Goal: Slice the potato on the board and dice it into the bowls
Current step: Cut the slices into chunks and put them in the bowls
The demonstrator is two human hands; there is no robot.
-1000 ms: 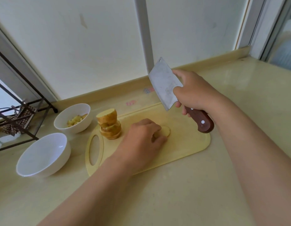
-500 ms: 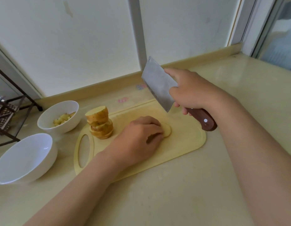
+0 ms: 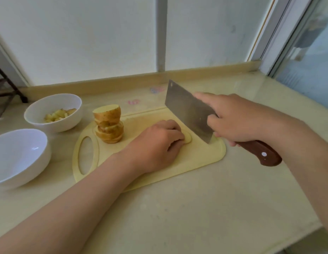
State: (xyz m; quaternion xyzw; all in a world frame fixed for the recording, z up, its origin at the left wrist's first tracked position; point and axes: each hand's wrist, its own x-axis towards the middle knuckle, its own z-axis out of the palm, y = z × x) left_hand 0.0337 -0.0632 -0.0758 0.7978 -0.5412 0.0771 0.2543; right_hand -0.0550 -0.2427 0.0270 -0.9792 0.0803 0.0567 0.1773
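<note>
Head view showed the tabletop (image 3: 196, 208) carrying the board (image 3: 205, 156). The far-left bowl (image 3: 67, 123) held dice (image 3: 56, 114); the near-left bowl (image 3: 40, 162) showed none. The right hand (image 3: 236, 121) had its fingers clenched on the knife (image 3: 188, 110), poised beside one slice (image 3: 188, 138) pinned under the left hand's (image 3: 155, 145) curled fingers. A stack of slices (image 3: 109, 125) waited on the board's left, so most dicing seemingly remained.

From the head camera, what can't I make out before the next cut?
Potato slice, head view: the left hand covers it; only its right edge shows.
Left fingertips: curled under the hand, so their gap to the cleaver is unreadable.
Near bowl: cut off by the left frame edge.
Diced potato in the far bowl: partly behind its front wall.
</note>
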